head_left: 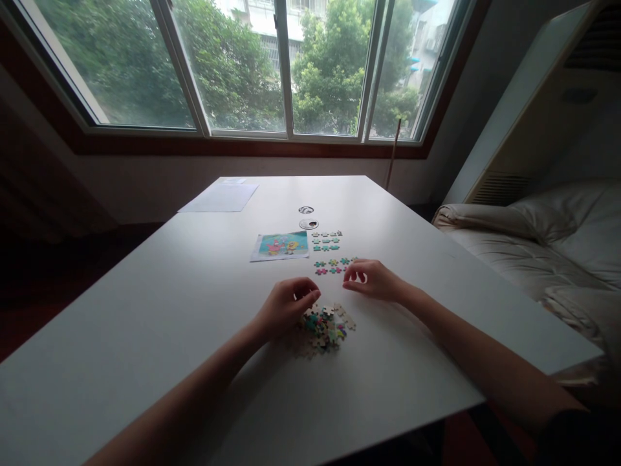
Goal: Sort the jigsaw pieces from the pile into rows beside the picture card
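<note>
A loose pile of jigsaw puzzle pieces (323, 333), some coloured side up and others showing plain backs, lies on the white table (194, 310). My left hand (286, 303) is over the pile's far left edge, thumb and forefinger closed together; anything between them is too small to make out. Beyond the pile, sorted puzzle pieces (333, 263) lie in short rows. At the right end of the nearer rows is my right hand (373, 279), its fingers curled and the fingertips pinched, partly covering that end. Whether it holds a piece is hidden.
Left of the rows lies a colourful cartoon reference picture (284, 246). Two round black-and-white discs (308, 224) are behind it. Paper sheets (220, 197) rest at the far left corner. A padded couch (509, 239) stands right of the table, with a window (286, 71) beyond.
</note>
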### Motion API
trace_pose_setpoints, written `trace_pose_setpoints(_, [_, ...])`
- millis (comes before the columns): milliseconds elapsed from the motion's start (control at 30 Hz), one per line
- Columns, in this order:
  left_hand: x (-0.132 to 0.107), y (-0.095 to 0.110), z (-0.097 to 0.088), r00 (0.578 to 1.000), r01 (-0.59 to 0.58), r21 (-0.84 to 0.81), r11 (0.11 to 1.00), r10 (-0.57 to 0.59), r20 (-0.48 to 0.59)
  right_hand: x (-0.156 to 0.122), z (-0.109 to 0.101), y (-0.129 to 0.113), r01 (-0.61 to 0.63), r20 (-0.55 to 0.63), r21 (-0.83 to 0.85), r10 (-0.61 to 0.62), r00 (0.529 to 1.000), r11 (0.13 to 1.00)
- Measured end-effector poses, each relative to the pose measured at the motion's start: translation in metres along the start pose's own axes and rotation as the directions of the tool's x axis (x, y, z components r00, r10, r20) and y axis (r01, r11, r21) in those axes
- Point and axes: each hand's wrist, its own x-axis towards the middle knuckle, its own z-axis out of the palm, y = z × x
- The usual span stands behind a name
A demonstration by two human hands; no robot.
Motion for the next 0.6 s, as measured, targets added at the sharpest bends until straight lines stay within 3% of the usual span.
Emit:
trace_pose_setpoints(100, [0.000,-0.001,0.000,1.000,-0.001,0.004,1.000,0.001,-0.001,-0.003,-0.003,-0.023,0.144,0.203,0.067,-0.154,0.967,0.987])
trace_pose_setpoints(200, [-0.001,-0.003,0.000,1.000,-0.001,0.008,1.000,0.001,-0.006,-0.006,-0.003,-0.040,0.154,0.317,0.031,-0.156,0.936,0.988])
trace_pose_setpoints(600, [-0.001,-0.002,0.000,1.000,0.008,0.013,1.000,-0.008,-0.008,-0.003,-0.001,-0.040,0.072,0.429,0.111,-0.113,0.896,0.991])
